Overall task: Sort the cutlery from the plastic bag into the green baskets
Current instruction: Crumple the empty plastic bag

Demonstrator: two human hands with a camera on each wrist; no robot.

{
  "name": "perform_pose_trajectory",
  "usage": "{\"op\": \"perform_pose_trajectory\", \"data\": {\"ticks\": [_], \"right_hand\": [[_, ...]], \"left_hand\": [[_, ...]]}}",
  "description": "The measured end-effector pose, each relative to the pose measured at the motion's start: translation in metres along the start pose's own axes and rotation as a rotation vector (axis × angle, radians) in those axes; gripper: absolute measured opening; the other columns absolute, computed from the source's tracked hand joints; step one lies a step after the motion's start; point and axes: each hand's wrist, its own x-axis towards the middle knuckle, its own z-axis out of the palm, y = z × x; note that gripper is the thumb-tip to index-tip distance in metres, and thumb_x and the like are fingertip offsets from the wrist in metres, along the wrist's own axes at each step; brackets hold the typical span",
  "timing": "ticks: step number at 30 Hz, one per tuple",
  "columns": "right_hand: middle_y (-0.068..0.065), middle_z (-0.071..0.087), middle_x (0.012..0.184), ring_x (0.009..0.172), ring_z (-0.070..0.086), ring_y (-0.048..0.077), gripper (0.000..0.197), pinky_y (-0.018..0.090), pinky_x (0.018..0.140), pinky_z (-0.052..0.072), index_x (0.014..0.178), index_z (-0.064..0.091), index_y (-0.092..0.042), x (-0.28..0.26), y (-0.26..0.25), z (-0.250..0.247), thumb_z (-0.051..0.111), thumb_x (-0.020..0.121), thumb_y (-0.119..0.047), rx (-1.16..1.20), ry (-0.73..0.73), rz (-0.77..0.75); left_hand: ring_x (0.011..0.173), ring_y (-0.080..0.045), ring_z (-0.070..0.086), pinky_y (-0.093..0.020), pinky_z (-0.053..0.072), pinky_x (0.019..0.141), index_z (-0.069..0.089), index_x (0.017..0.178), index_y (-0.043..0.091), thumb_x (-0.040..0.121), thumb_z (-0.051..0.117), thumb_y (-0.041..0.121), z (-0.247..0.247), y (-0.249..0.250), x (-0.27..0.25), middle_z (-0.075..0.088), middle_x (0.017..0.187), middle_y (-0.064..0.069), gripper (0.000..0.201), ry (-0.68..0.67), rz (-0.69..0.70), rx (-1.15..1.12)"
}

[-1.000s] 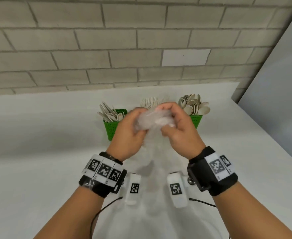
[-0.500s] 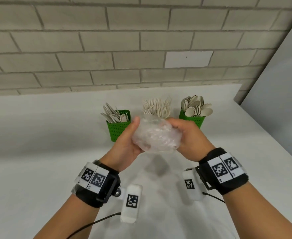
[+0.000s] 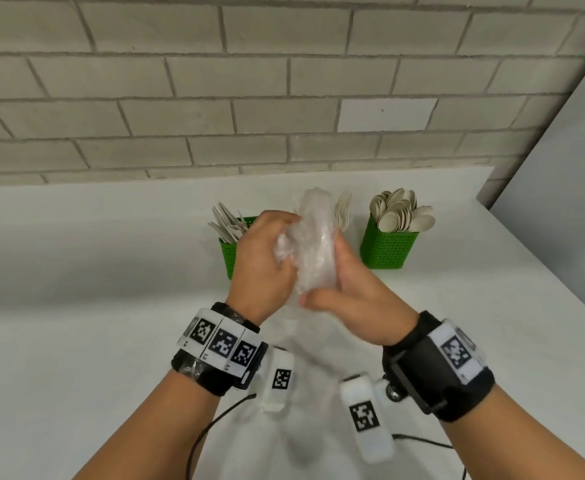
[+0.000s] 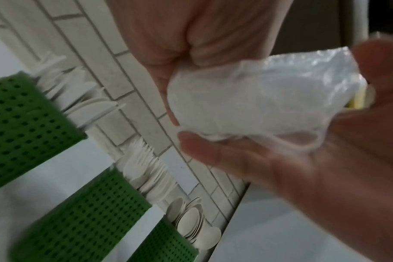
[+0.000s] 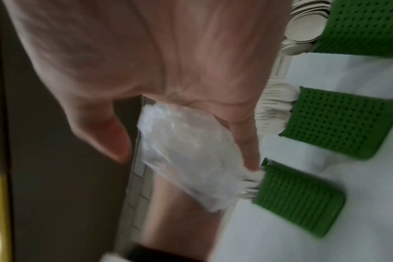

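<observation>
Above the white bench (image 3: 76, 306), both hands squeeze a crumpled clear plastic bag (image 3: 315, 244): the left hand (image 3: 263, 268) curls round its 9 o'clock side, the right hand (image 3: 357, 299) cups it from 4 o'clock. Behind stand green baskets: knives (image 3: 227, 225) at 10 o'clock, spoons (image 3: 402, 213) at 2 o'clock, apparently forks (image 3: 343, 211) between, mostly hidden.

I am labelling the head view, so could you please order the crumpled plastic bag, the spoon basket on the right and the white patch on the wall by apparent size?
1. crumpled plastic bag, though it is nearest the camera.
2. White wall patch and spoon basket look alike; I would not rank them.
</observation>
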Motion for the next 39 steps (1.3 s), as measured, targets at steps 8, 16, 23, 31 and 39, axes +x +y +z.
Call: {"op": "perform_pose_trajectory", "data": {"ticks": [8,16,23,31,39], "right_hand": [[-0.006,0.054,0.104,0.092,0.06,0.013,0.043,0.035,0.074,0.051,0.124,0.045,-0.014,0.016,0.007,-0.009,0.055,0.083,-0.005,-0.748,0.331,-0.126],[0.013,0.03,0.146,0.133,0.036,0.031,0.056,0.048,0.103,0.037,0.146,0.029,-0.024,0.002,0.018,0.009,0.04,0.095,-0.044,-1.085,0.354,-0.463],[0.027,0.023,0.151,0.142,0.025,0.046,0.091,0.063,0.11,0.027,0.138,0.034,-0.015,0.013,0.025,0.012,0.069,0.071,-0.065,-1.071,0.187,-0.576],[0.018,0.055,0.088,0.076,0.054,0.027,0.023,0.037,0.058,0.046,0.095,0.05,-0.016,0.008,0.012,0.012,0.039,0.098,-0.036,-0.938,0.359,-0.54],[0.001,0.049,0.059,0.054,0.044,0.017,0.032,0.031,0.052,0.035,0.068,0.051,-0.003,-0.059,0.006,-0.027,0.039,0.092,-0.02,-0.828,0.516,-0.278]], "left_hand": [[0.112,-0.003,0.054,-0.024,0.047,0.094,0.044,0.118,0.036,0.089,0.056,0.046,0.004,0.03,-0.013,0.055,0.115,0.009,0.033,-0.253,-0.243,-0.565],[0.083,-0.025,0.06,-0.03,0.051,0.059,0.055,0.102,0.008,0.102,0.041,0.018,-0.001,0.025,0.002,0.058,0.093,-0.014,0.017,-0.127,-0.808,-0.815],[0.104,-0.019,0.058,-0.034,0.042,0.096,0.056,0.112,0.014,0.093,0.042,0.043,-0.012,0.04,-0.007,0.053,0.108,-0.005,0.037,-0.399,-0.881,-1.475],[0.135,-0.024,0.039,-0.044,0.017,0.122,0.052,0.117,0.007,0.095,0.048,0.049,0.017,0.043,-0.018,0.047,0.131,-0.016,0.048,-0.285,-0.878,-1.541],[0.125,-0.039,0.055,-0.052,0.037,0.112,0.062,0.113,-0.004,0.085,0.049,0.034,0.087,0.083,-0.052,0.058,0.128,-0.029,0.049,-0.272,-0.897,-1.342]]}}
